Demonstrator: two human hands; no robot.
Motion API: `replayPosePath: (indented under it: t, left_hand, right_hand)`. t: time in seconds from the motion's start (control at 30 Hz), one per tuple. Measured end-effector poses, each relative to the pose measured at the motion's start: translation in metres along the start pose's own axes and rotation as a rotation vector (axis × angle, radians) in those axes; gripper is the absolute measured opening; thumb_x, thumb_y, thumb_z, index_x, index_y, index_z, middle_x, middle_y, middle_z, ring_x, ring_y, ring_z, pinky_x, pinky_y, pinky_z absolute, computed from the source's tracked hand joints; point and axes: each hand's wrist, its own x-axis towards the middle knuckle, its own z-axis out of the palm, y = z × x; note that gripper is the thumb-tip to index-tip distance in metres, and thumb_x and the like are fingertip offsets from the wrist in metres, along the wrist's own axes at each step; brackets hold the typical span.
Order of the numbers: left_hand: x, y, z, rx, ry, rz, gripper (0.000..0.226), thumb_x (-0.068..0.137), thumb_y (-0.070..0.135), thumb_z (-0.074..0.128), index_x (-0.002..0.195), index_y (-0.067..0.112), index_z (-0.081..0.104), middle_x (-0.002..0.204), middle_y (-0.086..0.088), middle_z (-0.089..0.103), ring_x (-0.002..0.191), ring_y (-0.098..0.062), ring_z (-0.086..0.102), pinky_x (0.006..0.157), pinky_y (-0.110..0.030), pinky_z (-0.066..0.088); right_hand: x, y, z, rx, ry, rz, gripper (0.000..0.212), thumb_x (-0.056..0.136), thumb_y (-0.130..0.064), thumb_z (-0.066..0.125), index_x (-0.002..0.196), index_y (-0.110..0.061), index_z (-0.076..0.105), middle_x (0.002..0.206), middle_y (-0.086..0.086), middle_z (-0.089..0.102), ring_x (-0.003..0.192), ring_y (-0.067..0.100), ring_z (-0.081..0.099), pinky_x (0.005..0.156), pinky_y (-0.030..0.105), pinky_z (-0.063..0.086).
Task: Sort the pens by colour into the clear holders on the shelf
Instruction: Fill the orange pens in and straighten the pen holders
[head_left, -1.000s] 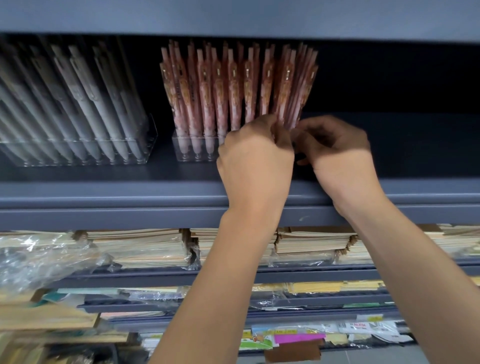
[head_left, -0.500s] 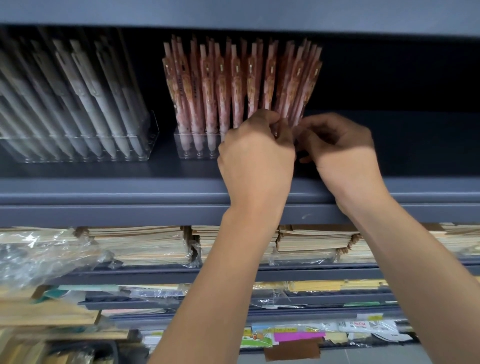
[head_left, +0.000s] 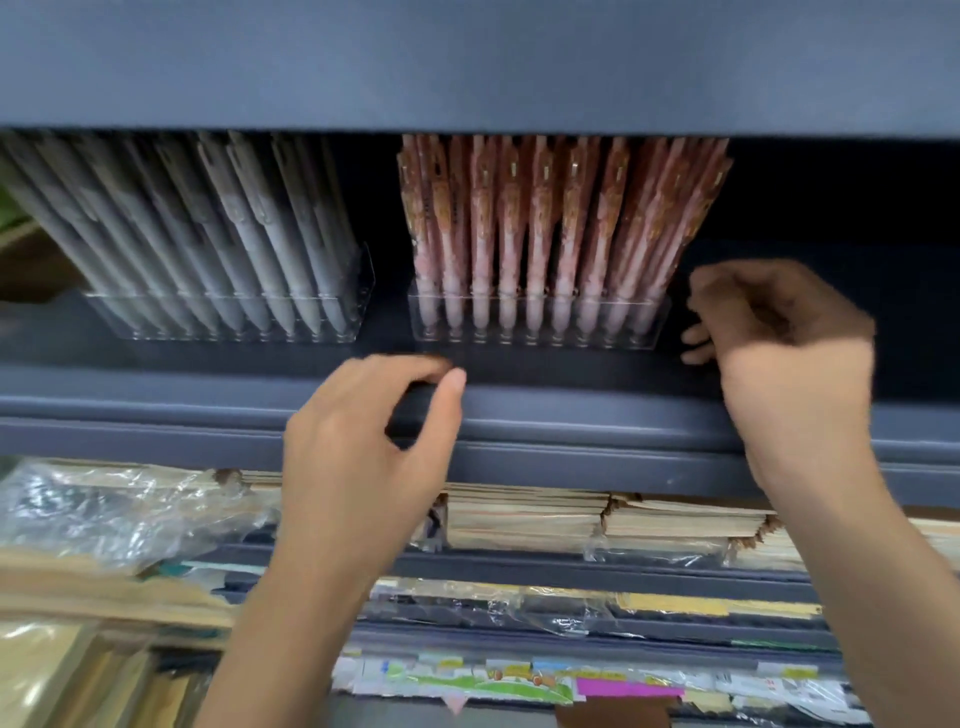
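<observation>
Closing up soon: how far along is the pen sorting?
Done: grey pens fill the left holder, pink pens the right holder. In hand: nothing; left hand and right hand hover empty. Left to do: no loose pens visible, so it looks finished.

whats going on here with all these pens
A person is sorting pens on a shelf. Pink pens stand in the right holder, and grey pens lean in the left holder. Neither hand holds anything: the left hand is at the shelf's front edge, the right hand beside the right holder's right end.
</observation>
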Motion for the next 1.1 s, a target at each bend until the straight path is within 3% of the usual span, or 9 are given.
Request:
replayPosePath:
  t: [0.1,0.23,0.33,0.47,0.6,0.73,0.87,1.0,1.1]
  left_hand:
    - [-0.011,-0.037,-0.024,0.17,-0.051,0.118,0.025,0.096,0.025,0.06,0.106,0.007,0.074,0.111,-0.002,0.071,0.109,-0.021,0.064,0.1,-0.036,0.048]
    - [-0.013,-0.067,-0.055,0.278,-0.111,0.147,0.035,0.095,0.031,0.058,0.115,0.005,0.071,0.122,-0.008,0.068,0.12,-0.03,0.059,0.109,-0.042,0.041]
    - [-0.006,-0.088,-0.082,0.309,-0.175,0.147,0.038,0.096,0.035,0.055,0.117,0.007,0.071,0.125,-0.007,0.067,0.12,-0.03,0.06,0.106,-0.044,0.04]
    - [0.003,-0.122,-0.116,0.282,-0.208,0.13,0.039,0.096,0.036,0.053,0.116,0.008,0.071,0.123,-0.006,0.068,0.118,-0.028,0.061,0.103,-0.042,0.042]
    - [0.019,-0.152,-0.14,0.19,-0.123,0.011,0.032,0.096,0.04,0.052,0.103,0.013,0.069,0.1,0.003,0.068,0.097,-0.018,0.062,0.087,-0.029,0.044]
    - [0.046,-0.172,-0.146,0.05,0.061,-0.179,0.018,0.09,0.045,0.061,0.093,0.028,0.061,0.083,0.012,0.066,0.082,-0.009,0.063,0.079,-0.024,0.046]
    - [0.072,-0.177,-0.137,-0.231,0.085,-0.251,0.028,0.084,0.04,0.07,0.099,0.021,0.057,0.092,-0.003,0.071,0.086,-0.019,0.07,0.084,-0.042,0.056]
    - [0.082,-0.175,-0.127,-0.399,0.125,-0.24,0.024,0.083,0.029,0.075,0.092,0.018,0.056,0.084,-0.001,0.066,0.08,-0.024,0.068,0.078,-0.037,0.056]
    - [0.082,-0.18,-0.126,-0.428,0.144,-0.246,0.023,0.082,0.029,0.076,0.093,0.016,0.06,0.083,0.004,0.068,0.077,-0.012,0.067,0.075,-0.025,0.054]
  right_hand:
    - [-0.012,-0.005,0.001,-0.163,0.0,-0.054,0.016,0.085,-0.046,0.063,0.08,-0.032,0.067,0.072,-0.01,0.068,0.065,0.014,0.062,0.067,0.043,0.055]
    - [-0.047,-0.016,0.014,-0.531,-0.224,-0.311,0.019,0.091,-0.049,0.056,0.092,-0.034,0.066,0.078,-0.022,0.066,0.078,0.006,0.059,0.074,0.016,0.042]
    - [-0.067,-0.022,0.041,-0.71,-0.43,-0.553,0.026,0.091,-0.044,0.056,0.102,-0.023,0.069,0.101,-0.009,0.067,0.096,0.019,0.059,0.085,0.035,0.043]
    - [-0.083,-0.042,0.088,-0.652,-0.586,-0.538,0.027,0.092,-0.038,0.055,0.111,-0.023,0.067,0.111,-0.008,0.065,0.104,0.019,0.058,0.089,0.039,0.045]
    - [-0.093,-0.063,0.138,-0.48,-0.434,-0.286,0.029,0.092,-0.04,0.058,0.118,-0.029,0.062,0.103,-0.012,0.068,0.097,0.007,0.059,0.089,0.022,0.042]
    - [-0.091,-0.069,0.18,-0.231,-0.199,-0.044,0.029,0.089,-0.03,0.062,0.118,-0.027,0.06,0.094,-0.019,0.064,0.082,-0.008,0.06,0.07,0.004,0.042]
    - [-0.088,-0.069,0.206,-0.132,-0.036,0.028,0.026,0.084,-0.027,0.061,0.11,-0.027,0.063,0.088,-0.02,0.065,0.079,-0.009,0.06,0.071,0.009,0.044]
    - [-0.085,-0.067,0.218,-0.125,0.02,0.03,0.008,0.08,-0.028,0.059,0.086,-0.034,0.06,0.071,-0.024,0.064,0.07,-0.007,0.059,0.068,0.013,0.044]
    - [-0.088,-0.065,0.217,-0.173,0.025,-0.018,0.008,0.083,-0.028,0.06,0.088,-0.034,0.06,0.075,-0.023,0.065,0.074,-0.003,0.061,0.072,0.021,0.048]
